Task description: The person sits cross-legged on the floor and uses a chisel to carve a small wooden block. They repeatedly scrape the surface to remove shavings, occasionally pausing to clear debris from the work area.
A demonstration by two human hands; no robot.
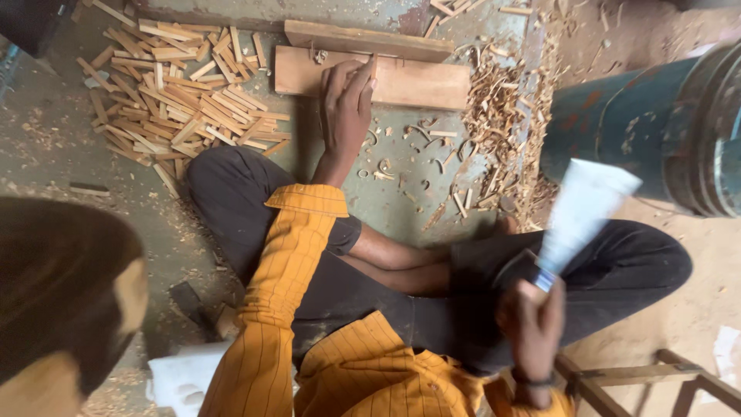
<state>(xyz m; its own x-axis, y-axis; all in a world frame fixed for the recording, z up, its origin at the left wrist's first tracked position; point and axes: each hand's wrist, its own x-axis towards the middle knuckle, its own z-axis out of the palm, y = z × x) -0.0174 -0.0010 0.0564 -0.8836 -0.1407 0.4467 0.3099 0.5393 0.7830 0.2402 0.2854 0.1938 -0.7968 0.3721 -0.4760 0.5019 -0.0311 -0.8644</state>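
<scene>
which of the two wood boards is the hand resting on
The left hand rests on the nearer, wider board; the narrower board lies behind it, untouched.

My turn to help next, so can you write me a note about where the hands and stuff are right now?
Left hand: open, fingers flat on the wooden block.
Right hand: grips a white tube, raised over the lap, apart from the block.
A second plank lies just behind the block.
Done: cut sticks piled to the left, shavings to the right.
Left: the block's top looks bare.
</scene>
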